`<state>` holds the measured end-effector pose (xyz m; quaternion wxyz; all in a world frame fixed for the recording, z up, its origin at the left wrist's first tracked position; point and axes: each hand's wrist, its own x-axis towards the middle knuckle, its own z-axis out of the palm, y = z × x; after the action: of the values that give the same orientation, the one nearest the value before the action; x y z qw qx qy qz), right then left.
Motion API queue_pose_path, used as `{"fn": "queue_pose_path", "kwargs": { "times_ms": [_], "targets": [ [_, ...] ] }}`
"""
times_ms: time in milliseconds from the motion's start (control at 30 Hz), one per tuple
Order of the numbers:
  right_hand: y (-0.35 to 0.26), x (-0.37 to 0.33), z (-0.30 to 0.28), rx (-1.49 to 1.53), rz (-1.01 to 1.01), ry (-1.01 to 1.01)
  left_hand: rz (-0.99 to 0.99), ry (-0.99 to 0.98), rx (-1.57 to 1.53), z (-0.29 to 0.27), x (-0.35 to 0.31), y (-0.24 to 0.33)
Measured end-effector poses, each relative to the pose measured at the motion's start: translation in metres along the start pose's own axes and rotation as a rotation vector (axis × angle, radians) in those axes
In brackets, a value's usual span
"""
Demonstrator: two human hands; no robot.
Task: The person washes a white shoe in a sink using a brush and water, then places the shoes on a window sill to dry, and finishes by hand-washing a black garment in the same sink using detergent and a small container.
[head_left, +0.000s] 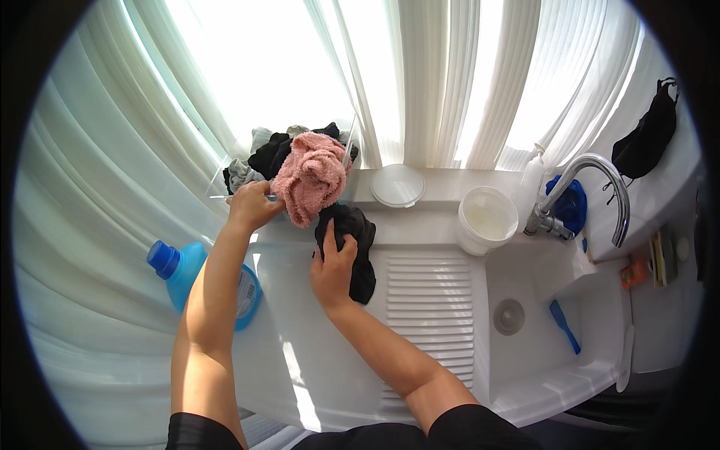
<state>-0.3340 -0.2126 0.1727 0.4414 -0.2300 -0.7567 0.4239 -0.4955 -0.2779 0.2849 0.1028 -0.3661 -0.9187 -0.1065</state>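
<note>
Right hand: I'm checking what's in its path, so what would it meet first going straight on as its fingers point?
The right hand already touches the black cloth; past that, the fluffy pink cloth looks next in line, though depth is unclear.

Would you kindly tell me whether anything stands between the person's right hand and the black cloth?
Nothing visible does: the right hand touches the black cloth directly. The fluffy pink cloth on the pile of fabric sits just beyond it, not between them.
</note>
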Motion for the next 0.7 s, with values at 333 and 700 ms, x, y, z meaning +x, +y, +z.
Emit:
{"fn": "queue_pose_path", "kwargs": {
  "times_ms": [333,700],
  "targets": [
    [0.000,-0.037,0.050,-0.308,-0.346,-0.439,0.025,0.122,-0.032,-0.002,-0.004,-0.013],
    [0.021,-0.012,0.187,-0.551,-0.567,-0.879,0.047,0.226,-0.213,0.013,0.002,-0.021]
  ]
}}
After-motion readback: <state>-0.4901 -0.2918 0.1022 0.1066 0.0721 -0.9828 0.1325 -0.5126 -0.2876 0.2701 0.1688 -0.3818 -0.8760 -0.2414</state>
